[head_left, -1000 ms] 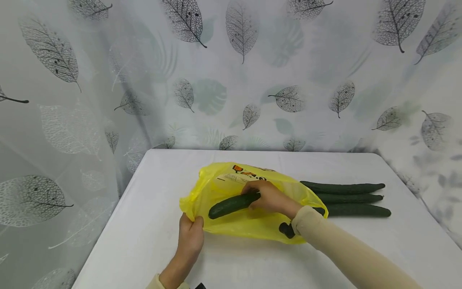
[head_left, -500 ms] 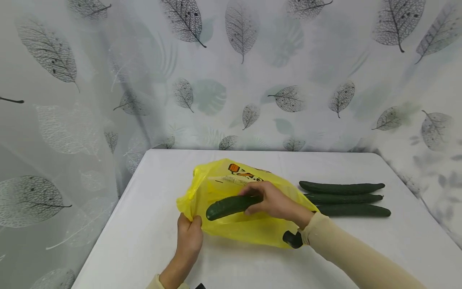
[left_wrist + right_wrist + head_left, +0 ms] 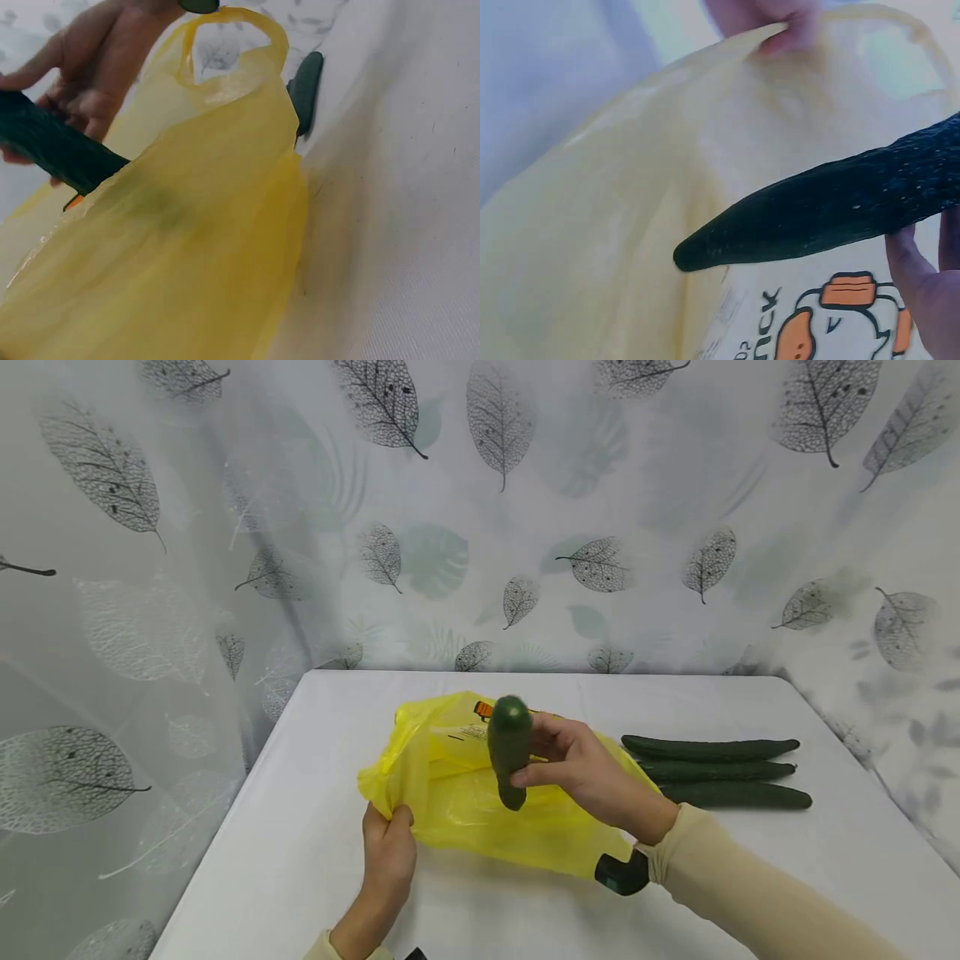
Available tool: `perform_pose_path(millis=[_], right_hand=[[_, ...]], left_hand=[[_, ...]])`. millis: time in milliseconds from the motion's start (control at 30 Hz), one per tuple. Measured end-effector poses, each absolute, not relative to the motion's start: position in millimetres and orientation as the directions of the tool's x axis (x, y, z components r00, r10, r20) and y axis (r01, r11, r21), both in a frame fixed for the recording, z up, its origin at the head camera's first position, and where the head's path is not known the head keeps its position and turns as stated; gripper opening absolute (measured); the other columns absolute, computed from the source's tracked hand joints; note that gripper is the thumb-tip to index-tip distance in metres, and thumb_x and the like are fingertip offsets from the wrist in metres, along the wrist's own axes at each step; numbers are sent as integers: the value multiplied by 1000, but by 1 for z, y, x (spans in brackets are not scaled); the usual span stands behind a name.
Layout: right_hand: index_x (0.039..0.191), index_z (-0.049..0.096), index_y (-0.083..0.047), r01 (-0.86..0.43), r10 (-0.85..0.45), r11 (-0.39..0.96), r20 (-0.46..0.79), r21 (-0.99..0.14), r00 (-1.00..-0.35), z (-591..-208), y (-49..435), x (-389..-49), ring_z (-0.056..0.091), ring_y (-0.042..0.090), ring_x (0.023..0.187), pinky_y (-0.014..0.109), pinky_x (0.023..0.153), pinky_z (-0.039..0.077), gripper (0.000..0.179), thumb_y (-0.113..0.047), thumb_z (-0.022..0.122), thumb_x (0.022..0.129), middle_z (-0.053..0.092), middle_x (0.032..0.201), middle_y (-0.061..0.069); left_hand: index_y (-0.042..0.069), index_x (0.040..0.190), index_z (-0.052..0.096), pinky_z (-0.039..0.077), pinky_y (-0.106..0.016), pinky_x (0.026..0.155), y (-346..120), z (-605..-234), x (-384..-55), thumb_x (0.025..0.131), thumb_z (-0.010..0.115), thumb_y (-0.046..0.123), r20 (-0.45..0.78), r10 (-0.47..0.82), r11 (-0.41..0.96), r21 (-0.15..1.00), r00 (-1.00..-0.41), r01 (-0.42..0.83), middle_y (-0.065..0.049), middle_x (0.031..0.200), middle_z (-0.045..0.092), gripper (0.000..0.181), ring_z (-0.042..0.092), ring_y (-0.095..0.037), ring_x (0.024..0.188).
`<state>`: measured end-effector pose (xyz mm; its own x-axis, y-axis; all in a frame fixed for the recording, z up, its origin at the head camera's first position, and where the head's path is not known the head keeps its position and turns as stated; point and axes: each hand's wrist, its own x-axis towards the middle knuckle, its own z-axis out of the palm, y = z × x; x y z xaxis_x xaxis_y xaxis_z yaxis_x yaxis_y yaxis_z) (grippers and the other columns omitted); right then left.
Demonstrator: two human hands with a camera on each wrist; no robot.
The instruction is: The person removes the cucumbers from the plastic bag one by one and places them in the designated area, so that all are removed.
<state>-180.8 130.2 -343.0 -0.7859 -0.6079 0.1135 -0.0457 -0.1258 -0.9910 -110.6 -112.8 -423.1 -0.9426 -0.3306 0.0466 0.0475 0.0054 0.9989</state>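
Note:
My right hand [image 3: 577, 768] grips a dark green cucumber [image 3: 510, 743] between thumb and fingers, above the mouth of a yellow plastic bag [image 3: 465, 822]. In the head view the cucumber tilts up with one end toward the camera. The right wrist view shows its tapered end [image 3: 705, 251] in front of the bag's printed side. At the bag's left edge my left hand [image 3: 390, 852] pinches the rim between thumb and fingers. From the left wrist view, the bag wall [image 3: 210, 247] hides the cucumber's lower end.
Three more cucumbers [image 3: 735, 795] lie side by side on the white table [image 3: 300, 777], right of the bag. A leaf-patterned curtain [image 3: 502, 527] hangs behind the table. A black wrist device [image 3: 624, 872] sits on the right wrist.
The right hand has lifted the cucumber out of the bag's opening and turned it from lying sideways to pointing upward. The left hand has shifted slightly left, still holding the bag's rim.

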Motion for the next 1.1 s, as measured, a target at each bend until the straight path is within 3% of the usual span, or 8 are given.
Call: perform_pose_path(millis=[333, 633, 867, 1100], right_hand=[[121, 67, -13, 61, -532, -422, 193, -905, -824, -312, 160, -184, 53, 28, 125, 48, 106, 42, 34, 7, 52, 98, 64, 124, 6], [125, 64, -9, 40, -458, -650, 350, -759, -817, -285, 190, -188, 58, 26, 120, 49, 106, 41, 28, 0, 48, 104, 64, 124, 7], [129, 59, -4, -26, -383, -671, 376, -741, -844, -269, 214, -187, 58, 29, 118, 45, 104, 45, 28, -2, 48, 104, 59, 127, 12], [135, 56, -3, -125, -314, -659, 422, -742, -851, -268, 239, -192, 55, 29, 121, 43, 101, 47, 34, 1, 51, 101, 57, 128, 13]], left_hand=[[-2, 133, 42, 44, -25, 87, -115, -424, -113, 97, 36, -1, 14, -314, -7, 1000, -949, 17, -13, 109, 51, 36, 51, -22, 96], [1, 140, 40, 40, -25, 96, -118, -428, -119, 105, 37, 10, -50, -315, -84, 996, -948, -24, -12, 121, 51, 37, 50, -21, 110], [1, 144, 35, 36, -26, 102, -117, -429, -121, 108, 37, 16, -65, -350, -146, 989, -935, -14, -10, 130, 47, 39, 45, -18, 121], [2, 143, 36, 37, -24, 100, -115, -429, -122, 109, 39, 20, -66, -411, -252, 967, -909, 44, -6, 129, 47, 39, 46, -16, 120]])
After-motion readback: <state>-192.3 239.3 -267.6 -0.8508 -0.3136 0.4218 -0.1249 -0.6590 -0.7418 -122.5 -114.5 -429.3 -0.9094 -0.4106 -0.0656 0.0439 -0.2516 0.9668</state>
